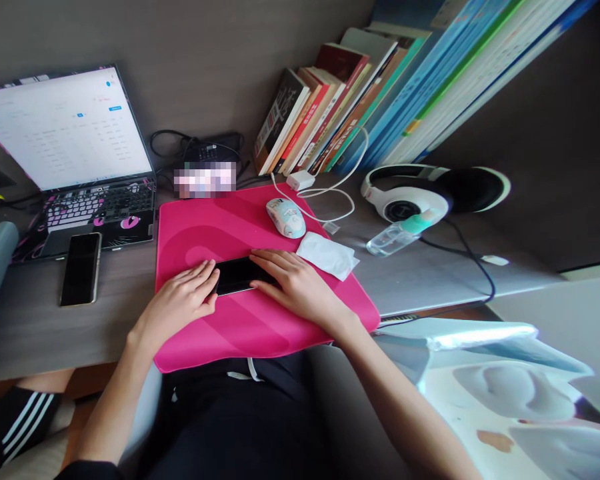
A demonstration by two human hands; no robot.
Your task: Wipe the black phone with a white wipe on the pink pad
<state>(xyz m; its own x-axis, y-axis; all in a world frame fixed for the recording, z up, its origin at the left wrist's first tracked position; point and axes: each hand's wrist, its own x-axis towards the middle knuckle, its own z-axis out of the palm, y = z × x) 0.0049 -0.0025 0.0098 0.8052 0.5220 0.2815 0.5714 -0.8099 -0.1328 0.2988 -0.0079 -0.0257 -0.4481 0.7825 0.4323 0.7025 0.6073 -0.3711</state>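
A black smartphone (236, 275) lies sideways and screen up on the pink desk mat (200, 230). My left hand (186, 300) grips its left end, fingers along the far side and thumb near the close edge. Over the right end is my right hand (300, 283), with its fingers on the far edge and its thumb by the near edge. Both ends of the phone are hidden under my hands. Just beyond my right hand, a white folded wipe (329, 255) rests partly on the mat. A patterned mouse (286, 218) sits behind it.
At left stand an open laptop (100, 207) and a second phone (81, 270). A white charger (301, 179) with its cable, a clear spray bottle (394, 238) and white headphones (410, 200) lie to the right. Books (310, 120) line the back. A white bag (480, 333) is below right.
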